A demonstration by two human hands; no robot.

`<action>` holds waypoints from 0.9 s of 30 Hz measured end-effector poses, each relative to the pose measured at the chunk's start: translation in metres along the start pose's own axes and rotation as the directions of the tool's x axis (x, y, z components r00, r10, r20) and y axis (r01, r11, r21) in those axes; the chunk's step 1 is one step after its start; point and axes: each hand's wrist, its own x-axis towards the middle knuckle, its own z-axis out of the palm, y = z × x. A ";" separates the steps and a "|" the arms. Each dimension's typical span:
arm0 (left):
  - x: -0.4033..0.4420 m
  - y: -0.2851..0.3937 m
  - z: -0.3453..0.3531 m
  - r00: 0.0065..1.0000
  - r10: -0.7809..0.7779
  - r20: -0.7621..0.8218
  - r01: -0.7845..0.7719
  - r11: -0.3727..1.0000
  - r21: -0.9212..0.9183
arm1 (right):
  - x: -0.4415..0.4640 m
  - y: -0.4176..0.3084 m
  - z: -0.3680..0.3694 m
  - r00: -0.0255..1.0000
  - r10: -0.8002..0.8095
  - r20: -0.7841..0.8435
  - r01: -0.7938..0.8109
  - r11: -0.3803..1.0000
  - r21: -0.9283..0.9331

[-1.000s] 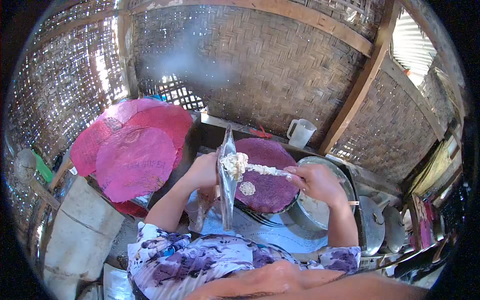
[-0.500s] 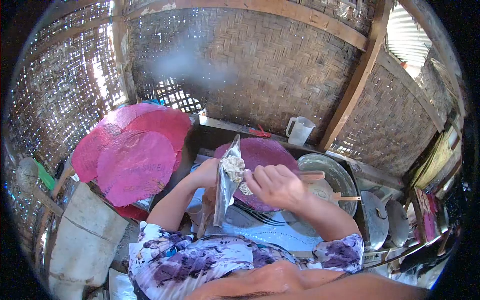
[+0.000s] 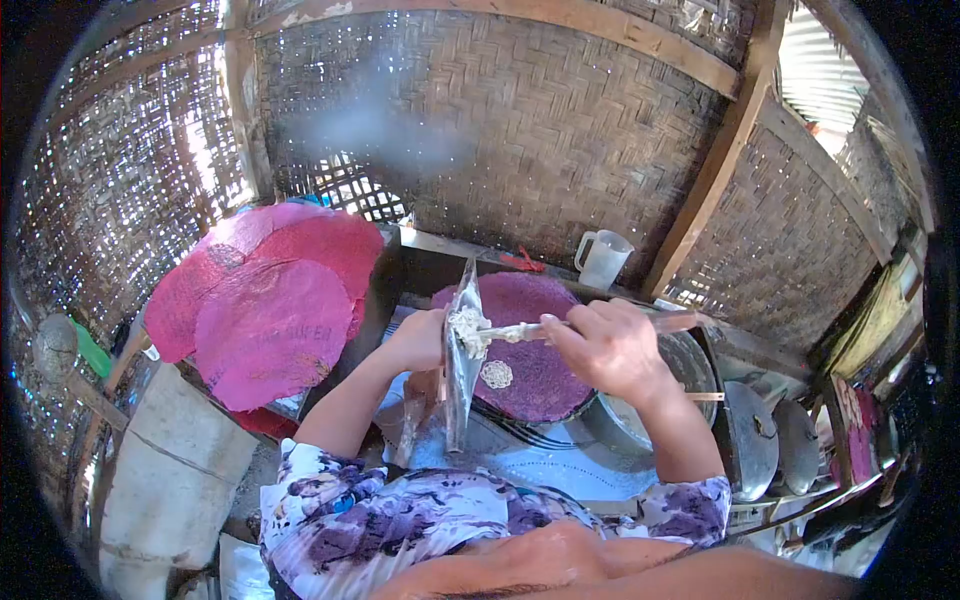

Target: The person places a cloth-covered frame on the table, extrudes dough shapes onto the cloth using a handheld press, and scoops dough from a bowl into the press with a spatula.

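Observation:
My left hand (image 3: 418,340) is wrapped round a flat metallic-looking plate (image 3: 460,390), tilted nearly on edge. Pale, sticky paste (image 3: 469,330) clings to the plate's right face. In my right hand (image 3: 612,350) is a stick (image 3: 672,321), its paste-coated end touching the lump on the plate. Below them lies a round purple sheet (image 3: 540,300) with a small pale lacy disc (image 3: 496,374) on it, near the plate. A large metal basin (image 3: 690,350) sits partly behind my right hand and forearm.
Pink and red round sheets (image 3: 270,320) are stacked at the left. A translucent pitcher (image 3: 604,260) stands on the back ledge beside a red item (image 3: 522,261). Metal lids (image 3: 750,440) lean at the right. White cloth (image 3: 575,470) lies at the front.
My right hand moved in to the plate half a second ago and has since drawn back to the right, exposing the stick's coated end. My left hand still holds the plate, slightly turned.

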 end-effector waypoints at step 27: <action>0.042 0.037 0.020 0.996 -0.010 -0.089 -0.085 0.186 -0.979 | -0.103 -0.035 0.060 0.461 0.847 0.264 -0.619 0.093 0.780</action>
